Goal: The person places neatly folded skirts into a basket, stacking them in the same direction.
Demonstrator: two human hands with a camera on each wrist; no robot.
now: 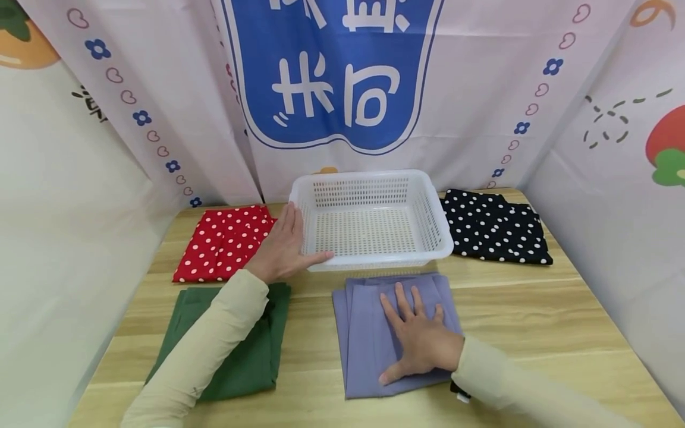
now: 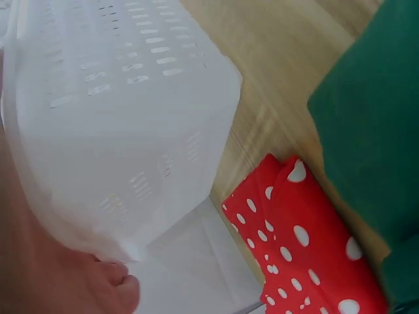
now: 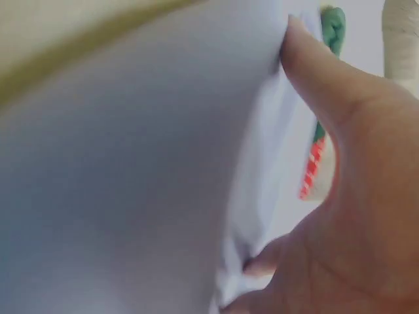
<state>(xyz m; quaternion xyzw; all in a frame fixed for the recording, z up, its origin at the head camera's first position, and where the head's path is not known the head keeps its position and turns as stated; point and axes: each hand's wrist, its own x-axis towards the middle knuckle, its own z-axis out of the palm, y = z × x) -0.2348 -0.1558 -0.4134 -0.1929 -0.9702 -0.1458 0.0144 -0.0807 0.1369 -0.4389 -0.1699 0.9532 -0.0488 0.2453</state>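
A white perforated plastic basket (image 1: 374, 260) stands at the back middle of the wooden table. My left hand (image 1: 280, 246) rests against its left front corner, with straight fingers along the left side and the thumb on the front rim. The basket's outer wall (image 2: 137, 157) fills much of the left wrist view. In front of the basket lies a folded purple cloth (image 1: 366, 351). Spread over its right part, my right hand (image 1: 425, 339) touches the top with fingers apart. The right wrist view shows the thumb and some fingertips against the blurred cloth (image 3: 144, 163).
A folded red polka-dot cloth (image 1: 219, 244) lies left of the basket, and a black polka-dot one (image 1: 495, 229) lies right of it. Under my left forearm is a folded green cloth (image 1: 246, 362). Printed curtains (image 1: 455, 107) hang behind and beside the table.
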